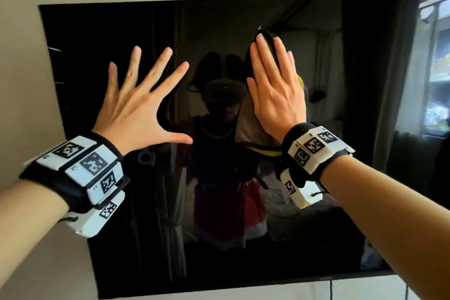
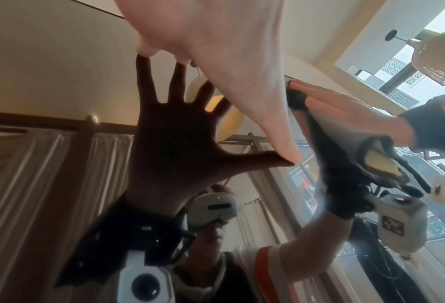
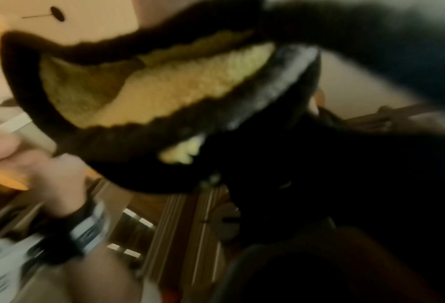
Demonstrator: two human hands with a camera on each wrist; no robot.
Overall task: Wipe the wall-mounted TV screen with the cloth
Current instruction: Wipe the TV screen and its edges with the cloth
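Observation:
A black wall-mounted TV screen [image 1: 304, 238] fills most of the head view and mirrors the room. My left hand [image 1: 136, 107] is spread flat against the glass at centre-left, its fingertips [image 2: 145, 49] meeting their own reflection. To its right, my right hand [image 1: 275, 90] lies flat with straight fingers, pressing a cloth [image 1: 248, 126] onto the screen. The cloth [image 2: 345, 164] is dark-edged with a pale yellow face [image 3: 185, 86] and hangs below the palm. The right wrist view is blurred.
A beige wall [image 1: 36, 238] surrounds the TV. A cable [image 1: 330, 287] hangs below the bottom edge. The glass reflects curtains, a bright window [image 1: 438, 68] at the right, and a person wearing a headset [image 2: 213, 209].

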